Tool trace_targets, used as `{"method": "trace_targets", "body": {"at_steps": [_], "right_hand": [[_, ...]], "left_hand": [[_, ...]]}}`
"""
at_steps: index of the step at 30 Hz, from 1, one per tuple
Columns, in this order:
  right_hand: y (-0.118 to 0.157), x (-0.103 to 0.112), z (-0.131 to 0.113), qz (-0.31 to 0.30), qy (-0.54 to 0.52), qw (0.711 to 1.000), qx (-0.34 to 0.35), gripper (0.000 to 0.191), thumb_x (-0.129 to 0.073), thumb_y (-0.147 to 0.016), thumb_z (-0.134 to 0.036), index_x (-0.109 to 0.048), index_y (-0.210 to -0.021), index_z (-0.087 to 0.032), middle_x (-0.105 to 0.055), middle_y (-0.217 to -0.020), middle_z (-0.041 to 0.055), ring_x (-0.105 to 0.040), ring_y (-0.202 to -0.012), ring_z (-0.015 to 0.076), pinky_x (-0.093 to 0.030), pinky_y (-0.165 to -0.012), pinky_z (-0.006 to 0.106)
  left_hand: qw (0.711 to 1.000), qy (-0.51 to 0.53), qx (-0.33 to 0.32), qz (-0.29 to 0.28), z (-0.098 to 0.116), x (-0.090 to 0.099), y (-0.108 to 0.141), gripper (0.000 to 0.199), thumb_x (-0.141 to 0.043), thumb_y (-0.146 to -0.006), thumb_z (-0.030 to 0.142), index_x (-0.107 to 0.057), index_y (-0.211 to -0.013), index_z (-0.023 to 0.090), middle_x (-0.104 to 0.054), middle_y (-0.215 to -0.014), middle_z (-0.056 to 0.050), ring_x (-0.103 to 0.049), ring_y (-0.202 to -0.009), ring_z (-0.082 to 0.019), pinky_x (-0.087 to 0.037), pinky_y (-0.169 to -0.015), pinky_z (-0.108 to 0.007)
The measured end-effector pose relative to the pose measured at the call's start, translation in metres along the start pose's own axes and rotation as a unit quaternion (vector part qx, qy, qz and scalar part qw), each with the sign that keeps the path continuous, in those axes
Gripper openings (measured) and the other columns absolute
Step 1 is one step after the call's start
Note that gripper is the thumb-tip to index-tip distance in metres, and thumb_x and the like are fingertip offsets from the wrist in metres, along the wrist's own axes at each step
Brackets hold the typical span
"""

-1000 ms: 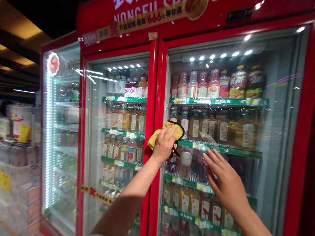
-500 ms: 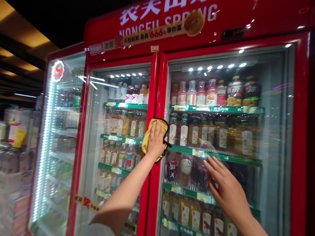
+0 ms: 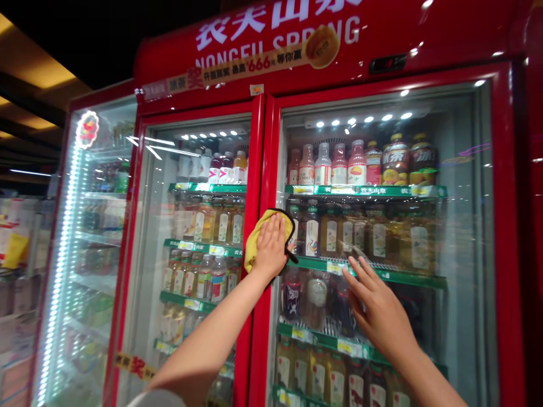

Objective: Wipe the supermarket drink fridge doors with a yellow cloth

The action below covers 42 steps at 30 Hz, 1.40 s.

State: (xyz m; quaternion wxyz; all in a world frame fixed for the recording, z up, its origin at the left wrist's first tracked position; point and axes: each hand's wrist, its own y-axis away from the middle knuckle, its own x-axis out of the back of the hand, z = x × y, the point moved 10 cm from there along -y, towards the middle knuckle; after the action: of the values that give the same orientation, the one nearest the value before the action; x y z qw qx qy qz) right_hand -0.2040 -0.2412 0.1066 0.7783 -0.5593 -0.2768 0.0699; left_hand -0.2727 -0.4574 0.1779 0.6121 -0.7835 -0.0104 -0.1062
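Under my left hand (image 3: 270, 244) is a yellow cloth (image 3: 255, 240) with a black edge, pressed flat against the red door frames (image 3: 255, 316) where the two fridge doors meet. The fingers of that hand lie together over the cloth and point up. My right hand (image 3: 376, 305) is at the glass of the right door (image 3: 462, 226), empty, its fingers spread and pointing up and left. Whether its fingertips touch the glass I cannot tell.
Behind the glass, bottles (image 3: 322, 164) stand on shelves with green edges (image 3: 365, 190). Another lit fridge (image 3: 91, 226) stands at the left, with blurred goods (image 3: 17, 249) beyond it. A red header (image 3: 169, 56) runs above the doors.
The view has shifted slightly, so the fridge sits further left. My left hand and the cloth have moved a little to the right relative to the door frames. My right hand remains near the glass.
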Motion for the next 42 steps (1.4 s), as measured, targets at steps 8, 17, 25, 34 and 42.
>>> {"method": "trace_targets", "body": {"at_steps": [8,17,25,34,42], "right_hand": [[-0.001,0.016,0.003,0.006,0.017,1.0,0.014,0.041,-0.045,-0.097,-0.016,-0.061,-0.134,-0.017,-0.051,-0.153,0.0105,-0.04,-0.147,0.0313,-0.055,-0.105,0.051],[0.0,0.036,0.041,0.021,0.037,0.999,0.006,0.038,-0.047,-0.097,-0.018,-0.064,-0.131,-0.016,-0.056,-0.148,0.0121,-0.045,-0.144,0.0337,-0.055,-0.104,0.054],[0.0,0.049,0.052,0.026,0.009,0.999,-0.025,0.041,-0.048,-0.097,-0.019,-0.063,-0.135,-0.021,-0.056,-0.149,0.0101,-0.045,-0.144,0.0312,-0.054,-0.105,0.054],[-0.001,0.057,0.083,0.036,-0.011,0.996,-0.079,0.04,-0.048,-0.097,-0.023,-0.065,-0.133,-0.019,-0.057,-0.147,0.0105,-0.049,-0.141,0.0312,-0.051,-0.109,0.056],[-0.017,0.082,0.078,0.137,-0.179,0.967,-0.121,0.036,-0.051,-0.096,-0.025,-0.07,-0.127,-0.027,-0.066,-0.137,0.006,-0.062,-0.128,0.0246,-0.052,-0.109,0.047]], "left_hand": [[0.993,0.081,0.059,0.054,0.025,-0.003,-0.036,0.072,-0.046,-0.097,0.038,-0.023,-0.158,0.007,-0.028,-0.164,-0.021,-0.021,-0.155,-0.03,-0.014,-0.127,-0.055],[0.984,0.111,0.118,0.073,0.02,0.003,-0.061,0.06,-0.042,-0.098,0.036,-0.035,-0.155,0.017,-0.033,-0.164,-0.013,-0.022,-0.155,-0.029,-0.004,-0.126,-0.058],[0.983,0.149,-0.106,0.015,0.1,-0.003,-0.058,0.066,-0.051,-0.094,0.041,-0.038,-0.155,0.019,-0.04,-0.161,-0.01,-0.027,-0.153,-0.027,-0.012,-0.127,-0.051],[0.983,0.154,0.047,0.086,0.103,0.004,-0.096,0.058,-0.044,-0.097,0.033,-0.041,-0.152,0.014,-0.033,-0.164,-0.012,-0.02,-0.155,-0.029,-0.012,-0.127,-0.054],[0.967,0.25,-0.049,0.017,0.167,-0.007,-0.074,0.065,-0.042,-0.099,0.049,-0.033,-0.156,0.018,-0.035,-0.163,-0.011,-0.02,-0.156,-0.027,-0.009,-0.128,-0.054]]}}
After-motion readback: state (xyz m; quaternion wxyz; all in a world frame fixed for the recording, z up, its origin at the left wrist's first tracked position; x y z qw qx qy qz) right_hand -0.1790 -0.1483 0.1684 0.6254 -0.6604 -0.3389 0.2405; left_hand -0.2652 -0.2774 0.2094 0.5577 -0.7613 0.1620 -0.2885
